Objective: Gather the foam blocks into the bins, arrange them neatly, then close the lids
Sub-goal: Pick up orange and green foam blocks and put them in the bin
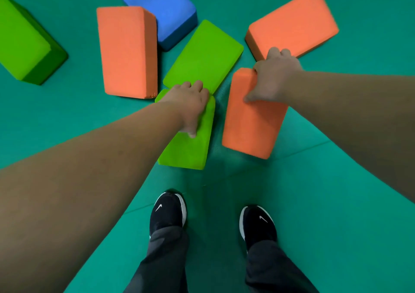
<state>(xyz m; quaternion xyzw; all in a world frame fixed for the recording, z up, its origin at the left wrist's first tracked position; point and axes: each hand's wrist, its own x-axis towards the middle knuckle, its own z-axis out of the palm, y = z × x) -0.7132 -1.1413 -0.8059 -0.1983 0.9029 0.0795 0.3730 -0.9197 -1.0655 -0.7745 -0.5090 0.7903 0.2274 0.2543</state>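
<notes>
Foam seeming light and squashy, we are gripping end edges: left hand [188, 104] green block [186, 151], right hand [275, 77] orange block [251, 128].

Left hand [190, 104] on near-left block [186, 146], right hand [274, 77] on near-right block [251, 126]; the two blocks side by side, apart. Middle block [204, 54] just behind near-left block; left-centre block [126, 52] left of it; far block [157, 5] behind both. Far-right block [292, 23] behind near-right block; far-left block [20, 39] well apart.

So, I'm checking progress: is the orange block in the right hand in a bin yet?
Out. The right hand grips the orange block by its far end, green mat beneath; no bin is in view.
</notes>
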